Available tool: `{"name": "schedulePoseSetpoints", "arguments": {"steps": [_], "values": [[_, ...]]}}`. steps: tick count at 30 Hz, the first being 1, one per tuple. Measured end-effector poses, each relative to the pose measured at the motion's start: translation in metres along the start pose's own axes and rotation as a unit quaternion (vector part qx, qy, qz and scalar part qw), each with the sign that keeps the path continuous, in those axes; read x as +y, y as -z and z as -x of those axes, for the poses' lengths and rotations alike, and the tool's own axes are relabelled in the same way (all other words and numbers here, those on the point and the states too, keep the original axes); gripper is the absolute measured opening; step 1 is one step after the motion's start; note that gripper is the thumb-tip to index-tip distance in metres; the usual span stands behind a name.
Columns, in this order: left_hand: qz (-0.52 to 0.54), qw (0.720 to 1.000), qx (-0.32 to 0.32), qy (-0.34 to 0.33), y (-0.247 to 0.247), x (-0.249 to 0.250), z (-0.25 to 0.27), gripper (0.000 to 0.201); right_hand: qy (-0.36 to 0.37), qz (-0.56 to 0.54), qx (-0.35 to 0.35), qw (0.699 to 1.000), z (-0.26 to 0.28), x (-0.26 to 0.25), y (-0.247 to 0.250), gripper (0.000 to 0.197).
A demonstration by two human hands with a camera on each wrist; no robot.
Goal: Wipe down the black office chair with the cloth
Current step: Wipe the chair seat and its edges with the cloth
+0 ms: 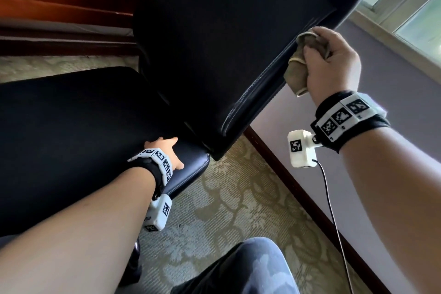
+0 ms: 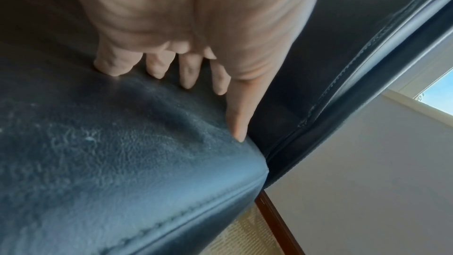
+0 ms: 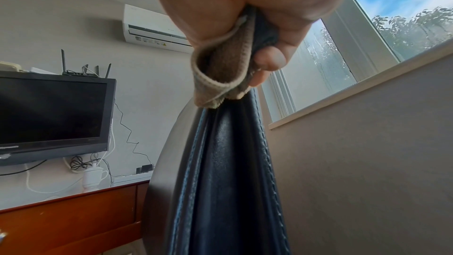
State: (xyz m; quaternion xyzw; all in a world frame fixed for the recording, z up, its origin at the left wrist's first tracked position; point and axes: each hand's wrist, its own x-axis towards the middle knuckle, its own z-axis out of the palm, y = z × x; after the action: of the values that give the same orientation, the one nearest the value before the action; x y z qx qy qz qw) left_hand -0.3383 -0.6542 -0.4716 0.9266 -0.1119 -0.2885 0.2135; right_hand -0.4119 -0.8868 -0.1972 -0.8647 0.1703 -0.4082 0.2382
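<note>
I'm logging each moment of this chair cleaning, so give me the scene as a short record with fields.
right hand: grips the cloth, wrapped over the backrest's side edge
left hand: fingers straight, resting on the seat's rear corner
chair: black office chair, backrest and seat both in view
floor: patterned carpet
</note>
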Motion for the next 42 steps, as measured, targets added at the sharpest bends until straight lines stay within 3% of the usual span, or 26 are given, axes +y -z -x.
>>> {"name": "schedulePoseSetpoints", "arguments": {"steps": [8, 15, 20, 26, 28, 31, 36, 40, 42], "values": [[-0.083, 0.996, -0.022, 0.018, -0.015, -0.003, -0.010, 0.089, 0.070, 0.117, 0.006, 0.991, -0.024, -0.017, 0.009, 0.040], [-0.128, 0.992, -0.012, -0.003, -0.023, -0.010, -0.014, 0.088, 0.110, 0.242, -0.116, 0.957, -0.004, -0.014, -0.011, 0.040], [-0.148, 0.989, -0.018, 0.002, -0.022, -0.011, -0.015, 0.090, 0.090, 0.262, -0.051, 0.960, -0.040, -0.019, 0.012, 0.039], [-0.140, 0.990, -0.025, 0.002, -0.023, -0.013, -0.018, 0.091, 0.163, 0.299, -0.177, 0.923, 0.013, -0.012, -0.018, 0.033], [-0.145, 0.989, -0.026, 0.001, -0.023, -0.012, -0.018, 0.091, 0.163, 0.299, -0.143, 0.929, -0.005, -0.015, -0.008, 0.034], [-0.146, 0.989, -0.026, 0.004, -0.024, -0.013, -0.021, 0.091, 0.085, 0.265, -0.055, 0.959, -0.043, -0.015, 0.010, 0.041], [-0.141, 0.990, -0.030, 0.001, -0.026, -0.016, -0.026, 0.092, 0.158, 0.286, -0.138, 0.935, -0.008, -0.012, -0.010, 0.036], [-0.144, 0.989, -0.033, 0.005, -0.023, -0.015, -0.024, 0.091, 0.108, 0.282, -0.082, 0.950, -0.034, -0.009, 0.001, 0.041], [-0.147, 0.989, -0.031, 0.004, -0.024, -0.014, -0.024, 0.092, 0.111, 0.274, -0.090, 0.951, -0.022, -0.008, -0.005, 0.038]]}}
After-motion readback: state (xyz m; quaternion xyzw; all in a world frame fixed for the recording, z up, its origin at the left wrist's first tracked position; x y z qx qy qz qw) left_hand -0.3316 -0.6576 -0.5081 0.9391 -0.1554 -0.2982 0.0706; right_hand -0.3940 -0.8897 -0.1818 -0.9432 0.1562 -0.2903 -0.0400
